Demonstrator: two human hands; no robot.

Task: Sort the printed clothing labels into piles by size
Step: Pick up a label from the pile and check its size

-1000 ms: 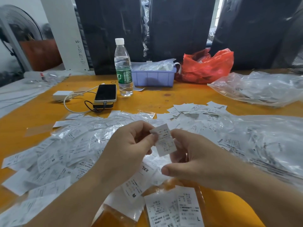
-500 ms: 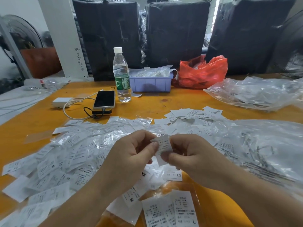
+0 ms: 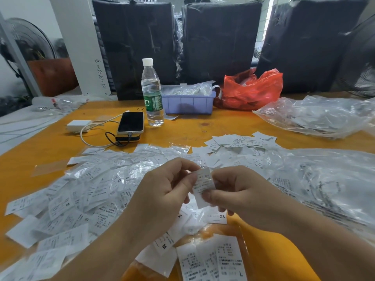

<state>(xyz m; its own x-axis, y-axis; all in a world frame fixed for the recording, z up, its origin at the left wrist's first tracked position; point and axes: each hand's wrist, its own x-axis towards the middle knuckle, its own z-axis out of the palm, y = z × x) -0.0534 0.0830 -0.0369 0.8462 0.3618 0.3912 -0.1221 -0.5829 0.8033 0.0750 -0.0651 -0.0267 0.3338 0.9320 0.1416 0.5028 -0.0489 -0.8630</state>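
Both hands hold one white printed label (image 3: pixel 203 185) above the orange table (image 3: pixel 192 128). My left hand (image 3: pixel 162 191) pinches its left edge between thumb and fingers. My right hand (image 3: pixel 241 194) pinches its lower right part, the thumb lying across its face. Loose labels (image 3: pixel 77 201) in clear plastic spread over the left and middle of the table. In front of me lie labels marked M (image 3: pixel 164 245), XS (image 3: pixel 220 217) and L (image 3: pixel 229 258). Another heap of labels (image 3: pixel 239 141) lies further back.
A water bottle (image 3: pixel 152 92), a phone (image 3: pixel 131 122) on a power bank with cables, a white charger (image 3: pixel 78 125), a lilac tray (image 3: pixel 188 102) and a red bag (image 3: pixel 251 90) stand at the back. Clear plastic bags (image 3: pixel 316 116) fill the right side.
The camera has tilted up a little, so the table sits lower in view. My right thumb has slid onto the label's face; both hands still hold it.
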